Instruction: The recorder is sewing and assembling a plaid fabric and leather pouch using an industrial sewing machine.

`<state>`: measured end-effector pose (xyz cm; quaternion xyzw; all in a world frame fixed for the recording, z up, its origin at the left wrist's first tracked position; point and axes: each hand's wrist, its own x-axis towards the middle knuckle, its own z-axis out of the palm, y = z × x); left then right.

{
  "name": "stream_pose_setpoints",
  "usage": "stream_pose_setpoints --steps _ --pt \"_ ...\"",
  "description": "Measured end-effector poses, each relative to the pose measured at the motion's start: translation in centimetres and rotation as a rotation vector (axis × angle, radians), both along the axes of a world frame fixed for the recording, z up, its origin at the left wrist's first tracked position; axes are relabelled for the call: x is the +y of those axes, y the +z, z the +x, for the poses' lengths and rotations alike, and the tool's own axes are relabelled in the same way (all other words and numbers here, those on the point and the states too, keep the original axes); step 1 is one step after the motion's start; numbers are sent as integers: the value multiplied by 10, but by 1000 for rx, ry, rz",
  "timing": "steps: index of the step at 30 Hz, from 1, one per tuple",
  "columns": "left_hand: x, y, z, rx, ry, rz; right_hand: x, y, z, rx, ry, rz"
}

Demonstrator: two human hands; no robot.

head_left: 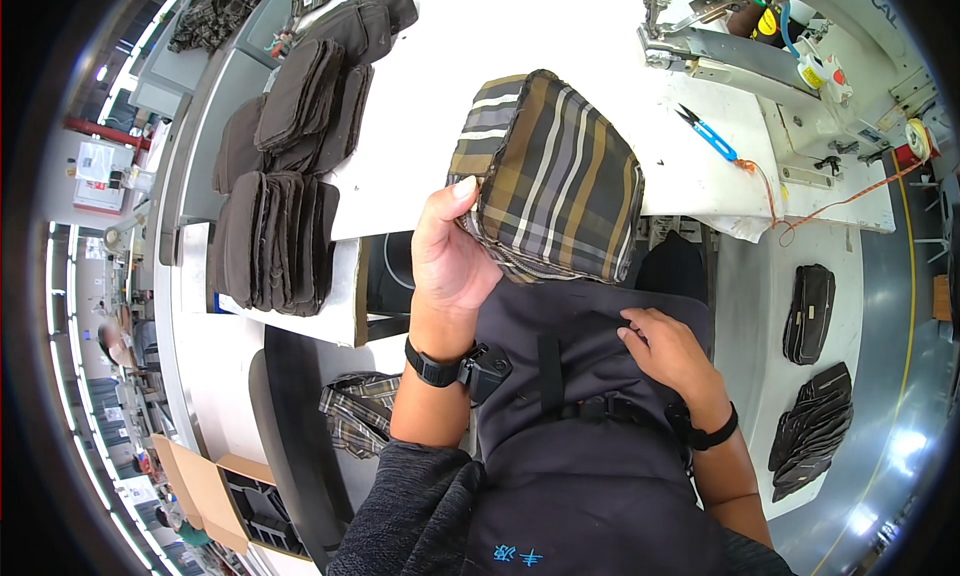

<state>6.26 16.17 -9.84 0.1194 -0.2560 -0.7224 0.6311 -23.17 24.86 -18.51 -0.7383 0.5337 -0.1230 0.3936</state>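
My left hand [452, 251] grips a thick stack of plaid fabric pieces [560, 176] by its left edge, thumb on top and fingers underneath. The stack is brown, tan, grey and white, tilted over the near edge of the white table. Several layers show along its lower edge; the fingers under it are hidden. Below and to the right of the stack, my right hand [668, 348] hovers at the front of my dark apron [600, 446]. Its fingers are loosely bent and slightly apart, with nothing visible in them.
Stacks of dark fabric pieces [275, 241] line the table's left side. Blue thread snips [708, 134] with an orange cord lie right, near a sewing machine [800, 96]. More dark bundles [808, 316] sit on the right-hand surface. An open cardboard box [205, 491] stands lower left.
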Motion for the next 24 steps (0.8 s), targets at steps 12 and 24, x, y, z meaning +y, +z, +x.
stream_pose_setpoints --steps 12,24 --pt "0 0 0 21 -25 -5 0 0 2 25 22 3" --pt "4 5 -3 21 -15 14 4 -10 -3 18 36 -55"
